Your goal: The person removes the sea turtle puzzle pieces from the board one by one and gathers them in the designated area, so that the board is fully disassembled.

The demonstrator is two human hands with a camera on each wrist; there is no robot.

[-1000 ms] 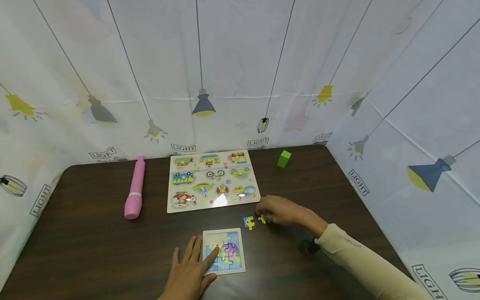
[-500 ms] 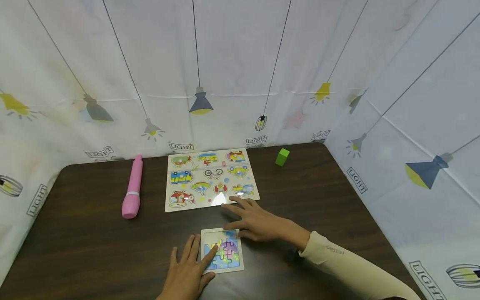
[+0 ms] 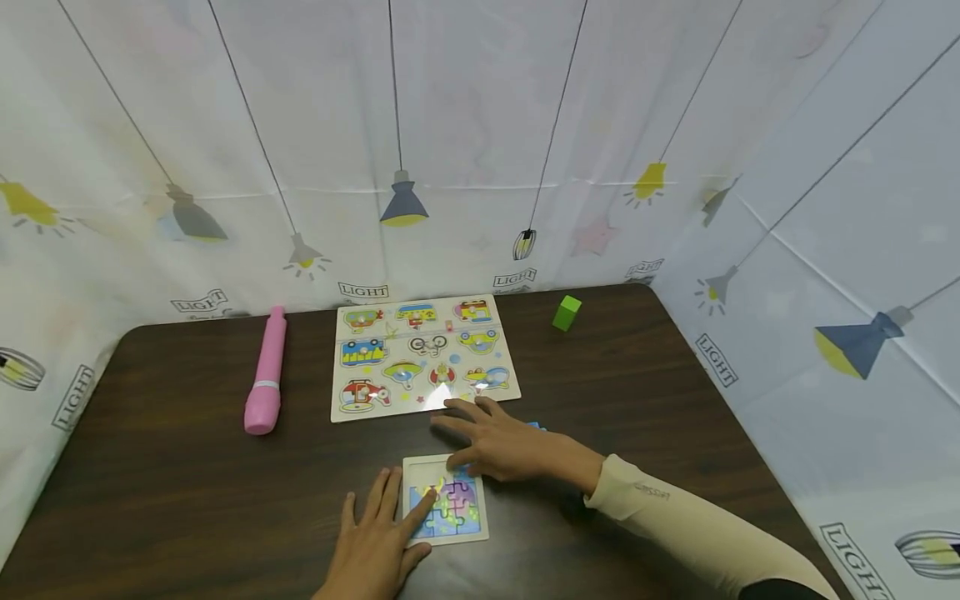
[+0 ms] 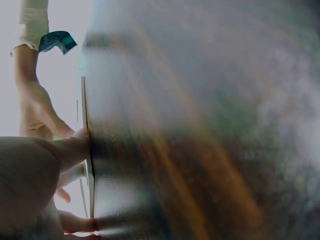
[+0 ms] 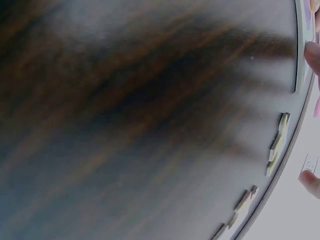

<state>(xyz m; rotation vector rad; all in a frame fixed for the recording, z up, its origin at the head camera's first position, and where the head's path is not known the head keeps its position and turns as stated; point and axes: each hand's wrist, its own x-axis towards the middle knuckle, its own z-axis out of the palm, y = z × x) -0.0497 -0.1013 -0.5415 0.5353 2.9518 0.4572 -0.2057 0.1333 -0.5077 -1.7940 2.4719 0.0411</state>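
A small square jigsaw puzzle lies flat near the front of the table, its pale tray (image 3: 450, 540) partly filled with blue, purple and yellow pieces (image 3: 459, 510). My left hand (image 3: 373, 533) rests spread over its left side, one finger on the pieces. My right hand (image 3: 501, 442) reaches over the tray's upper right corner; a fingertip touches there while other fingers stretch beyond. Whatever lies under that fingertip is hidden. A blue loose piece (image 3: 537, 425) peeks out behind my right wrist. The right wrist view shows loose jigsaw pieces (image 5: 279, 142) on the table.
Beyond the hands lies a large peg puzzle board (image 3: 426, 358) with vehicle shapes. A pink microphone-shaped toy (image 3: 266, 375) is at the left, a green block (image 3: 567, 313) at the back right. A patterned curtain (image 3: 465, 125) borders the table (image 3: 172, 483).
My right hand has moved left from the loose pieces to the tray's upper right corner, shifting slightly further left since half a second ago. My left hand has stayed on the tray.
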